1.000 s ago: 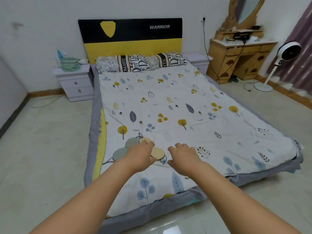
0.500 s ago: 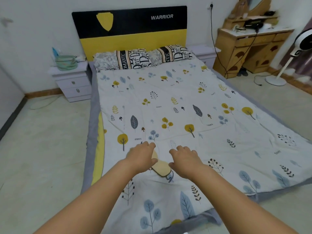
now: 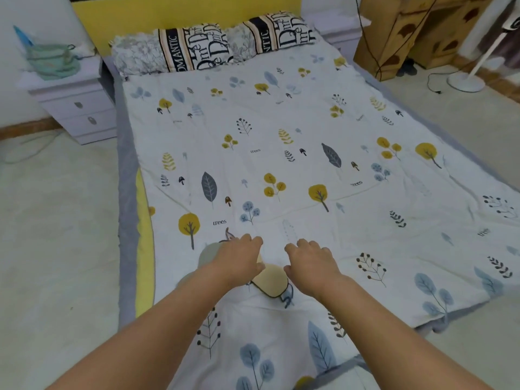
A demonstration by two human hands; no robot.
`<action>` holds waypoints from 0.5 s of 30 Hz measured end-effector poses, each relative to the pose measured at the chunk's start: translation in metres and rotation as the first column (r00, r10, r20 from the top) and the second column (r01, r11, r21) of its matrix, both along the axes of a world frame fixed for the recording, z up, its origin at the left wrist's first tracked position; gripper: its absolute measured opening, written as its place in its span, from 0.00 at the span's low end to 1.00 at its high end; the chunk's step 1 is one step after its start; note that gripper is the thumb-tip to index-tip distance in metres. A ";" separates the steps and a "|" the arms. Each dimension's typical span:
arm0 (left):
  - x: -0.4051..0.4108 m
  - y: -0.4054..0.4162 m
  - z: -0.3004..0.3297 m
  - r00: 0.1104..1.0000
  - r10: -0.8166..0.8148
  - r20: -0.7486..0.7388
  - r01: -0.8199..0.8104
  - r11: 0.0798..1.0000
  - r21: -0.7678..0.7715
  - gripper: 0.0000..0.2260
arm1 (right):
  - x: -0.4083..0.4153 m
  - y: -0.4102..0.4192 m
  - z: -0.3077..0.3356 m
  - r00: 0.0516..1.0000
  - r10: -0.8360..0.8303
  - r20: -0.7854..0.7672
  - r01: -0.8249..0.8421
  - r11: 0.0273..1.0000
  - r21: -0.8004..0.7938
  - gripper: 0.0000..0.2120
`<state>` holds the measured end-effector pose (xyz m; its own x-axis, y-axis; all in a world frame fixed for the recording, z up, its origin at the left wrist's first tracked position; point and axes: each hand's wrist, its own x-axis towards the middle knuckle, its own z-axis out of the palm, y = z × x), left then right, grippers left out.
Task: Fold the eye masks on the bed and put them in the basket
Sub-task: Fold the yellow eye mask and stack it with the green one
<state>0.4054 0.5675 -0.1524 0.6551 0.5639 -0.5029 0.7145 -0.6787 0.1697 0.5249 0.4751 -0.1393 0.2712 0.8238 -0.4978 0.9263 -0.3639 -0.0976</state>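
Note:
A beige eye mask [image 3: 272, 280] with a dark strap lies on the leaf-print bed cover [image 3: 281, 164] near the foot of the bed. A grey-green eye mask [image 3: 206, 256] lies just left of it, mostly hidden under my left arm. My left hand [image 3: 240, 258] lies palm down over the beige mask's left half, fingers curled; any grip is hidden. My right hand [image 3: 312, 261] hovers just right of the beige mask, fingers apart and empty. A teal basket [image 3: 52, 59] stands on the left nightstand [image 3: 76, 102], far from both hands.
Two pillows [image 3: 213, 45] lie at the head of the bed. A wooden dresser [image 3: 416, 32] with a black cable and a white fan stand [image 3: 467, 80] stand on the right. Pale floor runs along both sides of the bed.
The view has moved forward and tilted down, so the bed fills more of it. Both hands stay over the eye masks in nearly the same pose.

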 end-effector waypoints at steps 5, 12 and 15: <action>0.014 0.015 -0.050 0.998 0.054 -0.023 -0.055 0.997 -0.047 0.21 | 0.013 0.013 -0.046 0.999 -0.026 -0.021 0.026 0.999 -0.019 0.14; 0.021 0.030 -0.129 0.989 0.103 -0.103 -0.112 0.990 -0.084 0.20 | 0.018 0.024 -0.125 0.996 -0.082 -0.043 0.080 0.995 -0.063 0.13; 0.024 0.036 -0.160 0.984 0.131 -0.124 -0.143 0.985 -0.095 0.20 | 0.016 0.032 -0.160 0.994 -0.096 -0.050 0.093 0.994 -0.059 0.15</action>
<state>0.4299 0.6032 -0.3127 0.5085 0.5853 -0.6315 0.8185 -0.5563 0.1434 0.5412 0.5067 -0.2990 0.3188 0.7655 -0.5589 0.8815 -0.4561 -0.1220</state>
